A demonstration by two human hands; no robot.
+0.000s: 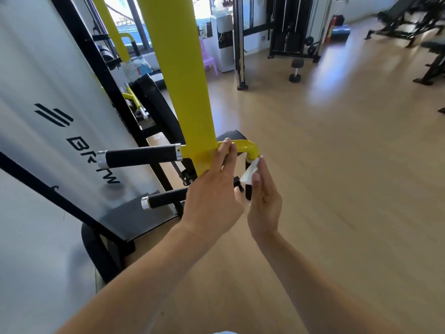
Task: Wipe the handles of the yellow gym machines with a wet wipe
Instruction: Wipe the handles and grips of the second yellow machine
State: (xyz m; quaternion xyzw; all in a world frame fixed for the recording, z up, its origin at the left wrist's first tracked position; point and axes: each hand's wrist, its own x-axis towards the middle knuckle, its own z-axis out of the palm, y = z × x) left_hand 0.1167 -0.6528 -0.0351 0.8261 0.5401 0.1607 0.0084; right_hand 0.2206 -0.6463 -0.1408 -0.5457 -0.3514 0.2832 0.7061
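A thick yellow arm (179,75) of a gym machine comes down the middle of the view. A yellow elbow tube (249,147) bends off its lower end to a short black handle (248,192) that hangs down. My right hand (263,201) presses a white wet wipe (250,172) against the top of that handle. My left hand (212,189) rests on the yellow arm where the tube joins, fingers straight. A longer black handle (142,155) with silver end caps sticks out to the left, and a second one (166,200) lies lower.
A white machine shroud (48,100) with black lettering fills the left. A black padded seat (156,109) sits behind the yellow arm. Across the wooden floor (337,165) stand a dumbbell (295,69), a black cable rack (292,27) and benches (414,18).
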